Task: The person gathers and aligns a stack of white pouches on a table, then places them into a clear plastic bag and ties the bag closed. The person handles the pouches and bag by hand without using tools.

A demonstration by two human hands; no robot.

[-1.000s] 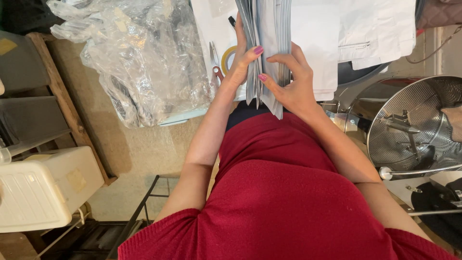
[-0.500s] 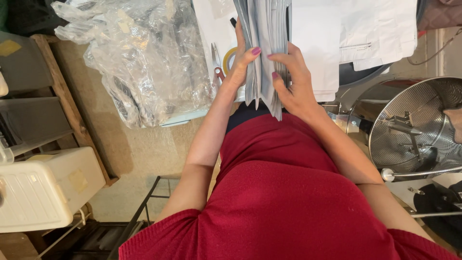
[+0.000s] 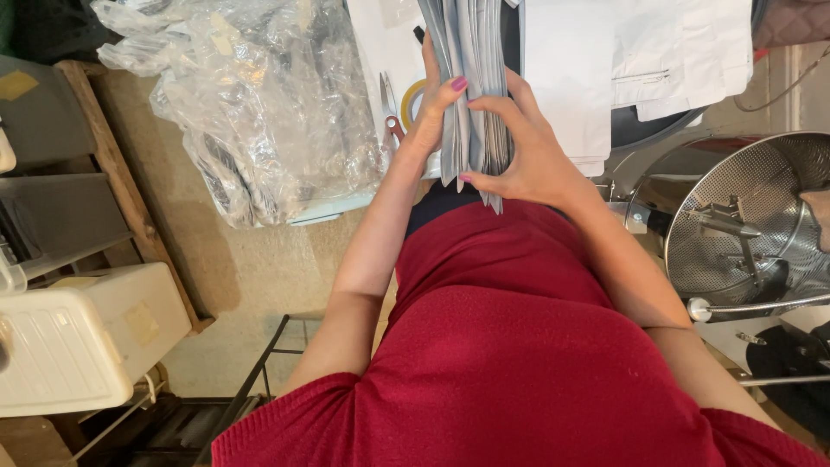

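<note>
Head view
Stack: a thick bundle of thin, flat grey-white sheets or flat bags (image 3: 471, 78), held upright on edge above the table edge, straight in front of the person's red knitted top (image 3: 536, 346); its upper end runs out of the picture.
Left hand (image 3: 432, 108): pressed flat against the left side of the stack, thumb curled over its near edge, fingers closed on it.
Right hand (image 3: 523, 156): cupped round the right side and lower edge, fingers bent and spread, fingertips dug in between the sheets.
Table: white folded cloth or paper pieces (image 3: 640, 60) lie just right of the stack; a yellow tape roll (image 3: 411, 95) and scissors with red handles (image 3: 391, 117) lie just left of it.
Plastic: a crumpled heap of clear, shiny film bags (image 3: 259, 104), further left.
Metal bowl: a round perforated steel drum (image 3: 761, 216) at right, with a metal stirring arm inside.
White box: a ribbed plastic case (image 3: 78, 346) at lower left, lid shut, contents hidden.
</note>
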